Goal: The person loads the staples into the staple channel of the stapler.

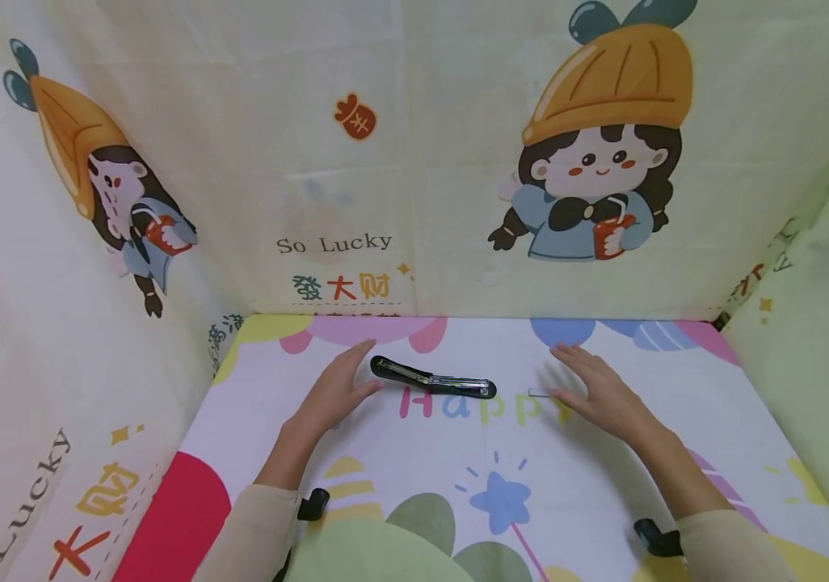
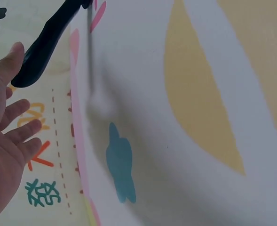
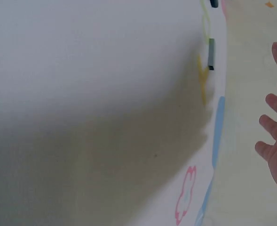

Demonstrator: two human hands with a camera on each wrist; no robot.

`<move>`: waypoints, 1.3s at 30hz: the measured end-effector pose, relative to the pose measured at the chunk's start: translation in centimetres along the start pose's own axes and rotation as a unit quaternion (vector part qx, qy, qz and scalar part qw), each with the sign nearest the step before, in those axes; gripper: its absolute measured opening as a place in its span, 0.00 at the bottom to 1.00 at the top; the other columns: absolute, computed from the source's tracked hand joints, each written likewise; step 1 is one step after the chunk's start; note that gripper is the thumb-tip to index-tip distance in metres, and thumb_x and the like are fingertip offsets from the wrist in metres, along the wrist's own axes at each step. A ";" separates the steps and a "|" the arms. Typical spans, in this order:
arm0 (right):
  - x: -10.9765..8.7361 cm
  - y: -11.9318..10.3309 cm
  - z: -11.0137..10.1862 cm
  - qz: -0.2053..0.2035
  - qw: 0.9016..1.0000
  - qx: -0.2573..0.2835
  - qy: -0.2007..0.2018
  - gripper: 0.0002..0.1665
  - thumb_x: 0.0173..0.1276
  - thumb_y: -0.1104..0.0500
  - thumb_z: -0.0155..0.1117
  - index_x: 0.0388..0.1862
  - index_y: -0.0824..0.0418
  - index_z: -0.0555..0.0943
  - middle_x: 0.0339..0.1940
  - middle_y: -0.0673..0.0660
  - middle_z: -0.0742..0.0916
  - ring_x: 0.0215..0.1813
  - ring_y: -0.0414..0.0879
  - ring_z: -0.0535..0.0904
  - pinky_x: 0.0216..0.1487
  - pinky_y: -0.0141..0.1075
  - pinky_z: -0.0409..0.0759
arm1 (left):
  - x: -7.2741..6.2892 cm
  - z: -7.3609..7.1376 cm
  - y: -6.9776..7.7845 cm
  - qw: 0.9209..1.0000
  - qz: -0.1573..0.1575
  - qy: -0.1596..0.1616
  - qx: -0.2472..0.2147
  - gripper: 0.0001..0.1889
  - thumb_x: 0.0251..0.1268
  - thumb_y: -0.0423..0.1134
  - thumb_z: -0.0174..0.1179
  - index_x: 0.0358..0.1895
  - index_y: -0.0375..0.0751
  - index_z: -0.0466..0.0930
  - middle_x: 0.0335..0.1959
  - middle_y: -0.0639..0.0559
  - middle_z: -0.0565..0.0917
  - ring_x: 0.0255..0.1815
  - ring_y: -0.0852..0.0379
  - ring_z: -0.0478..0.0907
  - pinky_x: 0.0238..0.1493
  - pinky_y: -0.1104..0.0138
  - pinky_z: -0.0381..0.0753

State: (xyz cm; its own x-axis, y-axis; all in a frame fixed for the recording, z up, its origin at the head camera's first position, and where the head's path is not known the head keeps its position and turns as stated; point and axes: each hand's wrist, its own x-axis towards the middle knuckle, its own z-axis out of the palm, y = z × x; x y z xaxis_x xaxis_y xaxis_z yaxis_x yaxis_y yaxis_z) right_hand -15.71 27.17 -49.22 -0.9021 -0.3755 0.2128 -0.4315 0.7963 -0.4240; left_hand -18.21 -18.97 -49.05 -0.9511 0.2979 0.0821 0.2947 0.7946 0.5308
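Note:
A black stapler [image 1: 432, 379] lies unfolded on the table, its upper arm swung out to the left and its metal staple channel showing on the right. My left hand [image 1: 342, 386] is held beside the stapler's left end, fingers spread and holding nothing. In the left wrist view the thumb overlaps the tip of the dark stapler arm [image 2: 43, 49]. Over on the right, my right hand [image 1: 599, 394] hovers with loose, straight fingers around nothing. A small grey strip of staples [image 3: 211, 52] lies on the table near its thumb.
The white table cover [image 1: 574, 485] carries printed letters, a star and coloured shapes. Cream cloth walls [image 1: 451, 162] with cartoon prints enclose the table at the back and both sides. Black wrist cameras [image 1: 314, 504] sit at both sleeves.

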 end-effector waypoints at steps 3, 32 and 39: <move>0.1 0.3 0.6 -0.004 1.000 0.015 0.006 0.40 0.67 0.54 0.75 0.74 0.63 0.72 0.74 0.68 0.76 0.75 0.69 0.68 0.69 0.69 0.67 | 0.0 0.1 -0.1 0.999 0.000 0.010 -0.032 0.39 0.67 0.43 0.72 0.79 0.44 0.65 0.77 0.45 0.71 0.79 0.42 0.66 0.77 0.46 0.67; 1.8 0.9 3.5 0.016 0.994 0.106 -0.011 0.34 0.60 0.57 0.81 0.64 0.66 0.81 0.58 0.62 0.87 0.53 0.58 0.85 0.56 0.55 0.83 | 0.9 1.3 0.1 0.963 -0.064 0.054 -0.257 0.28 0.63 0.26 0.70 0.68 0.36 0.78 0.62 0.41 0.84 0.62 0.43 0.83 0.59 0.58 0.85; 2.1 1.0 4.1 0.035 0.994 0.091 -0.042 0.32 0.61 0.55 0.80 0.62 0.65 0.83 0.51 0.59 0.87 0.50 0.55 0.83 0.53 0.52 0.84 | 0.9 1.6 0.1 0.952 -0.065 0.063 -0.292 0.25 0.62 0.23 0.69 0.63 0.32 0.80 0.62 0.38 0.83 0.60 0.39 0.83 0.56 0.60 0.86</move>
State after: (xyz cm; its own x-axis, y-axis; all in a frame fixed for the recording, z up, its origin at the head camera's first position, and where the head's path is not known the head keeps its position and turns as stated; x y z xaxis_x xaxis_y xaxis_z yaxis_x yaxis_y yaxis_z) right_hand -18.07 25.20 -52.78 -0.9246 -0.3657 0.1067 -0.3551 0.7260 -0.5889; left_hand -18.92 -17.80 -50.29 -0.9903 0.1222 0.0655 0.1078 0.3806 0.9184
